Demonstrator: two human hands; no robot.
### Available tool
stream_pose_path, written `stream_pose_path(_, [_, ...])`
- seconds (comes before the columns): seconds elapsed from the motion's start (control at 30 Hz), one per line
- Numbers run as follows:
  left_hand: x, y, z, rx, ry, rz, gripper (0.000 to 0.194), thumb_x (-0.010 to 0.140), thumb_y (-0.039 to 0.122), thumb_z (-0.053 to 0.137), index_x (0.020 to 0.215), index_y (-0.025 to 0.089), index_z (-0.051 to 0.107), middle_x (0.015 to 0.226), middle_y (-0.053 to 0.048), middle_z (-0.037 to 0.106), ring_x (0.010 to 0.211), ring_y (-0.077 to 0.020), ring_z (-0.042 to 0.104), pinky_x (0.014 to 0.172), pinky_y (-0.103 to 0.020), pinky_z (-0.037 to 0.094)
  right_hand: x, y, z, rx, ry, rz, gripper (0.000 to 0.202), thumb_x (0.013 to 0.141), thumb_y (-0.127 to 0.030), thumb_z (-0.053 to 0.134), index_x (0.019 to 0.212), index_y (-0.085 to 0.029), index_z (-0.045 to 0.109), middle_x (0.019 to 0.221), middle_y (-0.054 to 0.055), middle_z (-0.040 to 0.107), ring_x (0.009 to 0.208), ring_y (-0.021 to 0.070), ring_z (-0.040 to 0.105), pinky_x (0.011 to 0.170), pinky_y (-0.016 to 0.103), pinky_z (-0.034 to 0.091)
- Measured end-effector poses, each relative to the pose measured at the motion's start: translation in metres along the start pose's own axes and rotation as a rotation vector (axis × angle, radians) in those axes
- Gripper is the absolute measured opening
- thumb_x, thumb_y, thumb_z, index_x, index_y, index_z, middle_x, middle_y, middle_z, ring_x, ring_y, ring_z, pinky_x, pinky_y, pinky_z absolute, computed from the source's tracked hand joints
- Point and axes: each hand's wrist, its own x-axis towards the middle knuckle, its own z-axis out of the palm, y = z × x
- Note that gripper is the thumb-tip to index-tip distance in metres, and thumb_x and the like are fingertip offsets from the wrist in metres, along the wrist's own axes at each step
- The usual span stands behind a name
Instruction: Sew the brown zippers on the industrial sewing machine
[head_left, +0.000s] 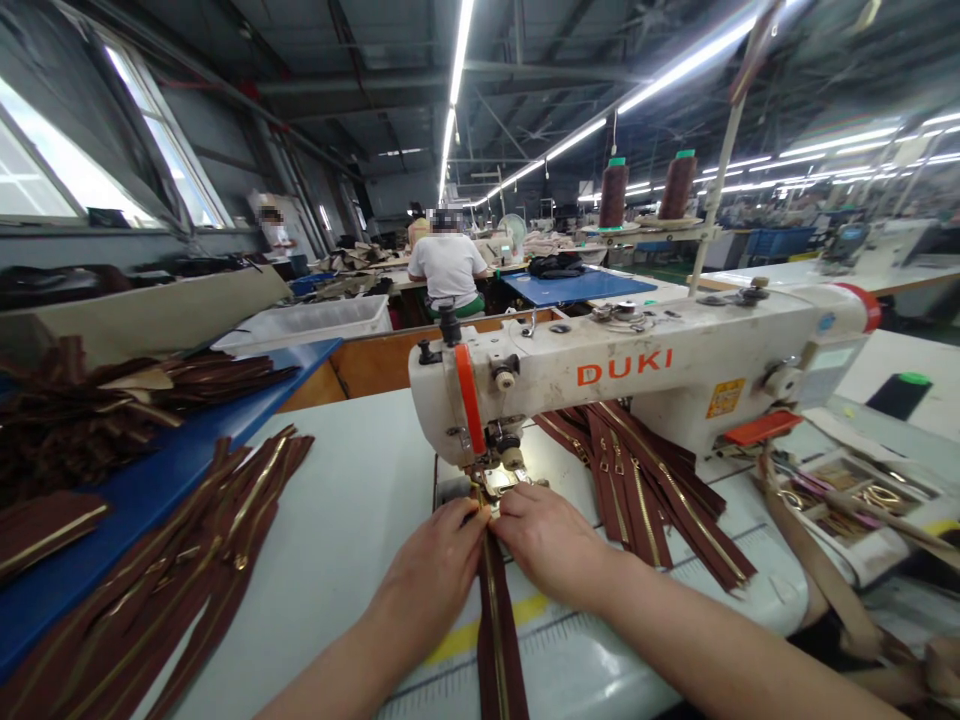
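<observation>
A brown zipper (496, 620) with gold teeth runs from the needle area of the white sewing machine (540, 380) down towards me over the table's front. My left hand (444, 550) pinches its upper end from the left, just below the presser foot. From the right, my right hand (551, 540) closes on the same end, its fingertips close to the left ones. The fingertips partly hide the zipper's end and the exact grip. Under the machine arm lies a bunch of brown zippers (637, 490) with metal pulls, to the right of my right hand.
More brown zippers (180, 570) spread along the table's left side, by a blue board (135, 530) with a heap of brown strips (90, 430). At right sits a compartment tray (855, 500) of metal rings. Thread cones (613, 195) stand behind; a person (448, 262) sits ahead.
</observation>
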Motion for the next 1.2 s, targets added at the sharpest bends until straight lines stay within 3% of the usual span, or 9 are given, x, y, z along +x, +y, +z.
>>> stream_pose_path(0.3, [-0.001,0.0,0.001,0.06,0.052,0.051,0.03,0.088,0.013,0.04,0.107,0.012,0.062,0.106,-0.015,0.066,0.1,-0.0265,0.064,0.084,-0.045,0.056,0.002,0.001,-0.004,-0.02,0.002,0.041,0.011,0.089,-0.017,0.052,0.09,-0.015,0.063,0.086,0.005,0.062,0.083,0.0196,0.051,0.071,0.031,0.04])
stream_pose_path(0.5, [-0.004,0.004,-0.003,0.109,0.058,0.067,0.03,0.088,0.013,0.04,0.11,0.011,0.061,0.11,-0.014,0.067,0.104,-0.0233,0.063,0.088,-0.04,0.054,0.002,0.002,-0.002,-0.011,0.0,0.054,0.015,0.09,-0.018,0.049,0.092,-0.016,0.064,0.087,0.005,0.062,0.085,0.0198,0.051,0.074,0.03,0.041])
stream_pose_path(0.7, [-0.035,0.046,-0.023,0.119,0.177,0.181,0.033,0.088,0.009,0.036,0.112,0.01,0.059,0.111,-0.014,0.066,0.104,-0.0233,0.062,0.087,-0.04,0.055,-0.023,-0.016,-0.017,0.044,-0.034,0.077,0.017,0.089,-0.012,0.047,0.086,-0.016,0.064,0.083,0.005,0.059,0.083,0.0186,0.05,0.076,0.029,0.041])
stream_pose_path(0.87, [-0.058,0.081,-0.03,0.109,0.213,0.329,0.035,0.088,0.006,0.032,0.1,0.009,0.065,0.098,-0.01,0.072,0.092,-0.0199,0.065,0.081,-0.03,0.056,-0.053,-0.039,-0.021,0.179,-0.011,0.171,0.019,0.09,-0.012,0.045,0.08,-0.018,0.061,0.082,0.004,0.056,0.082,0.0178,0.048,0.073,0.028,0.042])
stream_pose_path(1.0, [-0.059,0.09,-0.026,0.143,0.193,0.319,0.032,0.088,0.009,0.034,0.095,0.012,0.066,0.101,-0.008,0.071,0.094,-0.0219,0.065,0.083,-0.033,0.054,-0.059,-0.046,-0.015,0.244,0.061,0.271,0.019,0.088,-0.01,0.047,0.079,-0.018,0.061,0.084,0.004,0.056,0.084,0.0188,0.048,0.073,0.03,0.042])
stream_pose_path(1.2, [-0.055,0.092,-0.022,0.181,0.273,0.241,0.033,0.091,0.012,0.033,0.097,0.009,0.065,0.1,-0.009,0.072,0.094,-0.0207,0.065,0.081,-0.031,0.052,-0.058,-0.052,-0.012,0.326,0.113,0.307,0.02,0.088,-0.009,0.047,0.079,-0.018,0.062,0.082,0.004,0.056,0.083,0.0188,0.048,0.073,0.031,0.042])
